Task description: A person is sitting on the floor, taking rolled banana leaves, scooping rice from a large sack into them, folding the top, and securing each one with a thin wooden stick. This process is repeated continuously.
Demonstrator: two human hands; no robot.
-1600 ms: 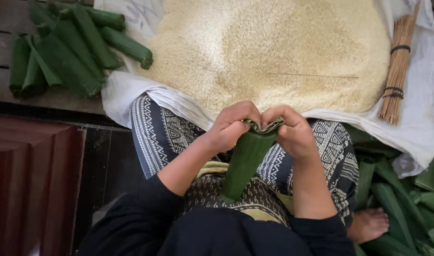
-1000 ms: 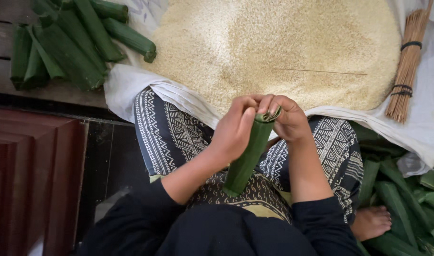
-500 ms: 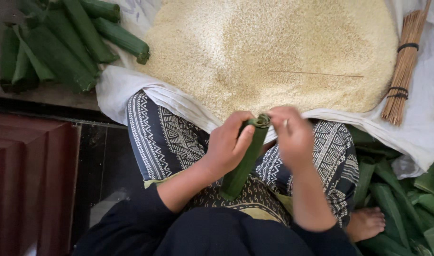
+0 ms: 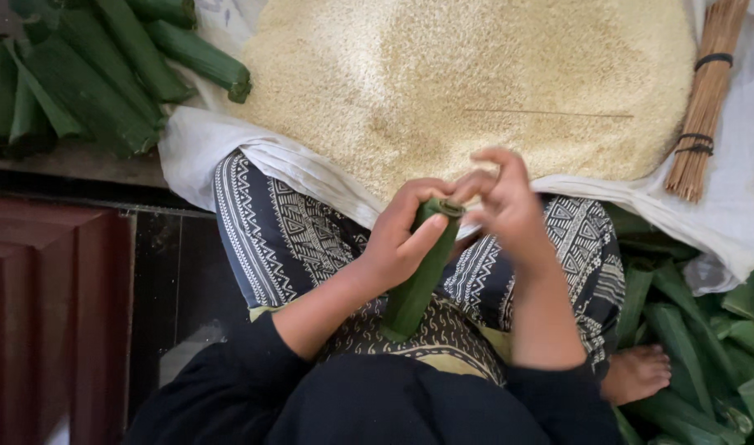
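Leaf roll (image 4: 418,268) in left hand (image 4: 401,239), rice heap (image 4: 476,82) just beyond

Right hand (image 4: 508,206) blurred; leaf tube (image 4: 422,272) top contents too small to tell.

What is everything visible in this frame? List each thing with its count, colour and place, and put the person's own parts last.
Leaf tube in hand: one, green, upright over the lap, open end up.
Rice heap: one, pale cream, top centre on the cloth.
Cloth: one, white, under the rice, draped over the knees.
Finished leaf rolls: several, green, top left; exact count unclear.
Stick bundle: one, tan, tied with dark bands, top right.
Loose leaf pieces: many, green, lower right on the floor.
Wooden step: one, dark red, lower left.
Patterned skirt: one, navy and white, across the lap.
Bare foot: one, lower right.
Left hand: gripping the tube's upper part.
Right hand: fingers spread, fingertips at the tube's mouth.
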